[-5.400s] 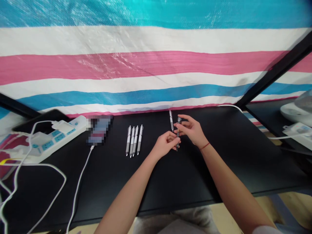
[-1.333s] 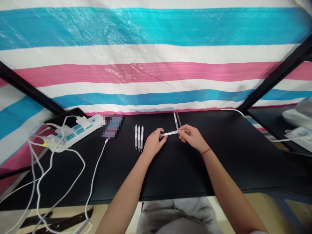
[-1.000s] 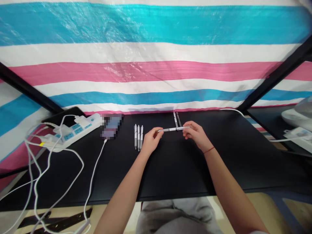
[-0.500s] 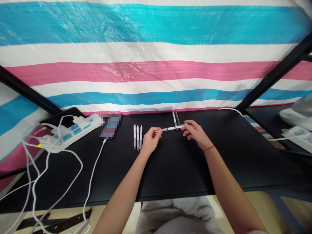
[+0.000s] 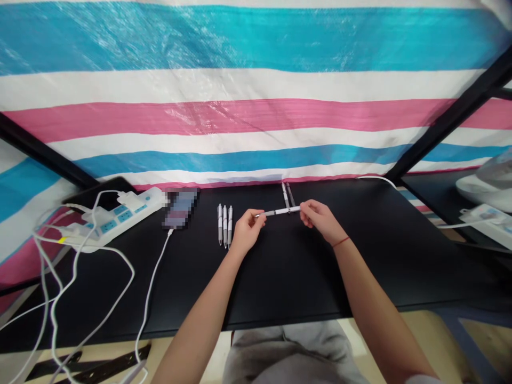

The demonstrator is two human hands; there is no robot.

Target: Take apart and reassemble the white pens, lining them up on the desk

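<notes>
A white and grey pen (image 5: 281, 211) is stretched level between my two hands. My left hand (image 5: 248, 229) pinches its grey tip end, and my right hand (image 5: 318, 216) closes its fingers on the white far end. Left of my left hand, three similar pens (image 5: 224, 225) lie side by side on the black table (image 5: 276, 282). Beyond the held pen lie a white pen piece (image 5: 285, 194) and a darker, see-through-looking one (image 5: 290, 194), their near ends partly behind the held pen.
A phone (image 5: 181, 208) on a white charging cable lies at the left. Next to it stands a white power strip (image 5: 128, 213) with plugs and looping white cables (image 5: 56, 298). A striped plastic sheet (image 5: 256, 117) hangs behind the table between black frame bars (image 5: 444, 122).
My right hand's fingers have closed on the pen's white end, where they were looser and more spread. My left hand keeps its pinch. The view has shifted slightly.
</notes>
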